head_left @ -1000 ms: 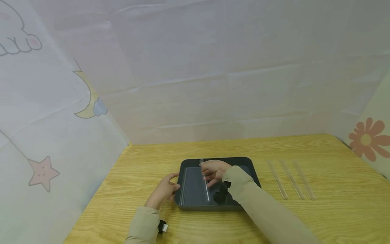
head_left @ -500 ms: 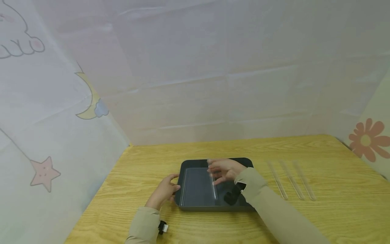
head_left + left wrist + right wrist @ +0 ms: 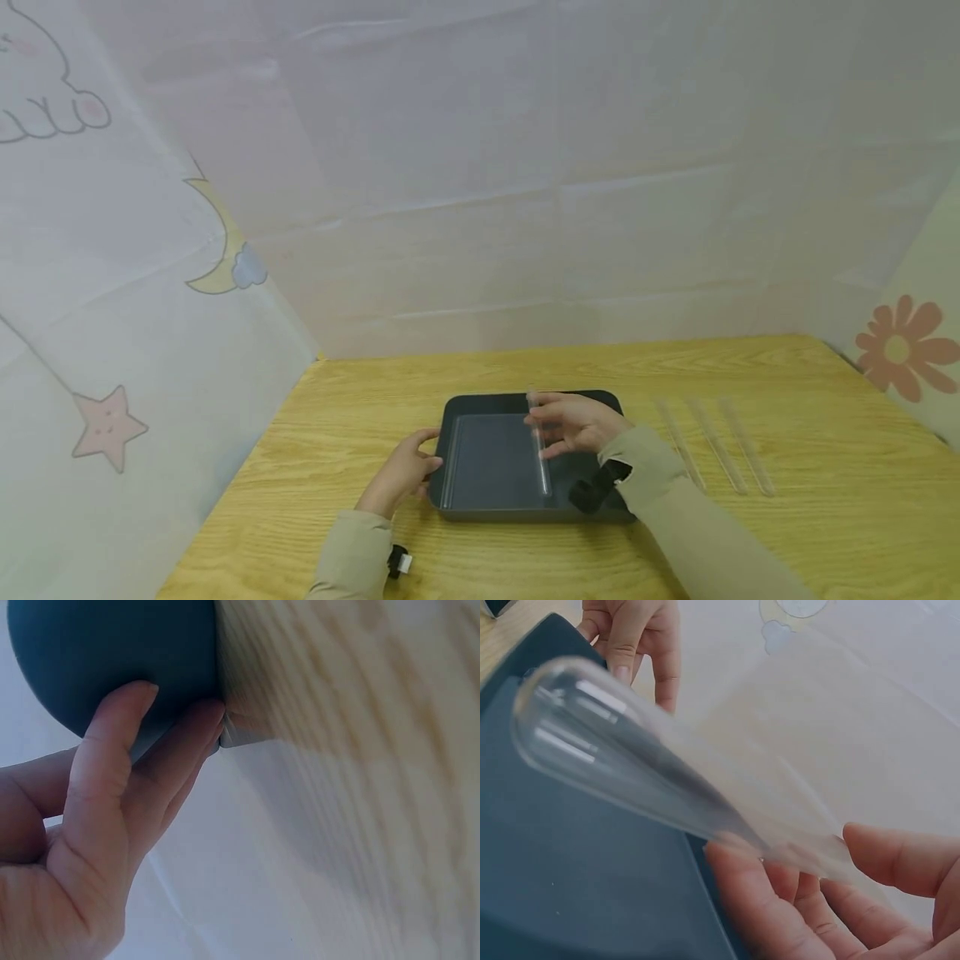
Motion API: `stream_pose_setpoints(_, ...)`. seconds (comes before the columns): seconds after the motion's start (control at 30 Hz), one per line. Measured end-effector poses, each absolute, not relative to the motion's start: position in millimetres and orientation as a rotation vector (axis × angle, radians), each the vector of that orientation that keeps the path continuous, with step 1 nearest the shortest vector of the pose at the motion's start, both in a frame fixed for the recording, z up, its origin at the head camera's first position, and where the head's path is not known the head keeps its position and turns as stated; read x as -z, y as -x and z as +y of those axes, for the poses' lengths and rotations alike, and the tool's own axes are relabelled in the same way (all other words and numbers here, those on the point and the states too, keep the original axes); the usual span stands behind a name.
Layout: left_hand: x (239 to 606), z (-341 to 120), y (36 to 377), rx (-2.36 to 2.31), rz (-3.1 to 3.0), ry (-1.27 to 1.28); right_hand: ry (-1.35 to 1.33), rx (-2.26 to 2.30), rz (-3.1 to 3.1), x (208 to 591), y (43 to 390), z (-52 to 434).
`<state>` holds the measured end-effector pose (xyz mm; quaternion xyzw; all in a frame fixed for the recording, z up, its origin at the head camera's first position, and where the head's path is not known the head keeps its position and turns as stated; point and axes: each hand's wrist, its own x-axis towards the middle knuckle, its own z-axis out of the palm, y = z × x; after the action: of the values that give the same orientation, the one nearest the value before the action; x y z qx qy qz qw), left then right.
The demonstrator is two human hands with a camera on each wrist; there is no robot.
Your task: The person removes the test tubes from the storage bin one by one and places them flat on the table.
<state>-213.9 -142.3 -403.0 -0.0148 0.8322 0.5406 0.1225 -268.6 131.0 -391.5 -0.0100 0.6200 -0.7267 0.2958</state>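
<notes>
My right hand (image 3: 577, 423) pinches a clear test tube (image 3: 541, 458) between thumb and fingers. The tube slants over the dark grey tray (image 3: 495, 512), its rounded end pointing toward the person in the head view. In the right wrist view, that rounded end of the test tube (image 3: 577, 727) is empty and see-through. At the tray's left side rests my left hand (image 3: 401, 475). Its fairly straight fingers (image 3: 180, 742) touch the tray's outer wall (image 3: 127, 645), some low by the table. Inside the tray, another clear tube (image 3: 448, 475) lies along the left wall.
Three clear test tubes (image 3: 717, 446) lie side by side on the wooden table (image 3: 360, 392), right of the tray; the right sleeve overlaps the nearest one's lower end. A pale patterned cloth (image 3: 480, 208) hangs behind and beside the table.
My right hand has moved to the right over the tray, carrying the test tube with it. The left hand has stayed at the tray's side.
</notes>
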Motion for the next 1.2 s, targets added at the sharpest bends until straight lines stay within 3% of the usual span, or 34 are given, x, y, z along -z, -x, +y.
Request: stream_pose_setpoints(1.2,402.4,-144.0,213.9,-1.529,2.448,0.03,0.074,1.974,1.696,391.3,256.1,191.2)
